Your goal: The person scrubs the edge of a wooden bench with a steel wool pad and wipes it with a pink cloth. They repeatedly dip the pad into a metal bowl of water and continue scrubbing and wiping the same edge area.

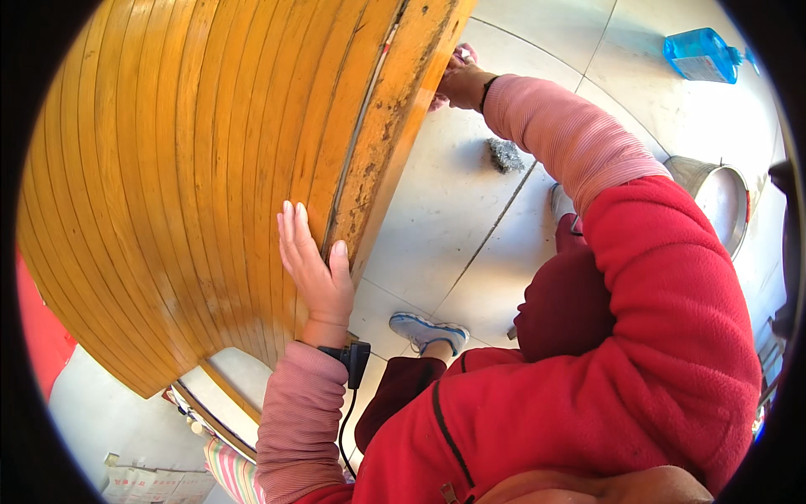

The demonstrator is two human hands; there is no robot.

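A large varnished wooden panel of narrow boards [208, 157] fills the left of the head view. Its thick edge rail [378, 145] has dark, worn patches. My left hand [318, 271] rests flat on the boards beside this rail, thumb spread, holding nothing. At the top, my right hand [465, 87] reaches against the outer side face of the rail, which hides part of its fingers. A pink cloth [436, 102] shows around that hand and seems bunched in its grip.
A clump of steel wool [505, 155] lies on the tiled floor [434, 208]. Further right are a blue plastic bottle [702, 55] on its side and a metal bucket [711, 195]. My shoe [428, 329] stands below the panel. A black cable [345, 422] hangs from my left wrist.
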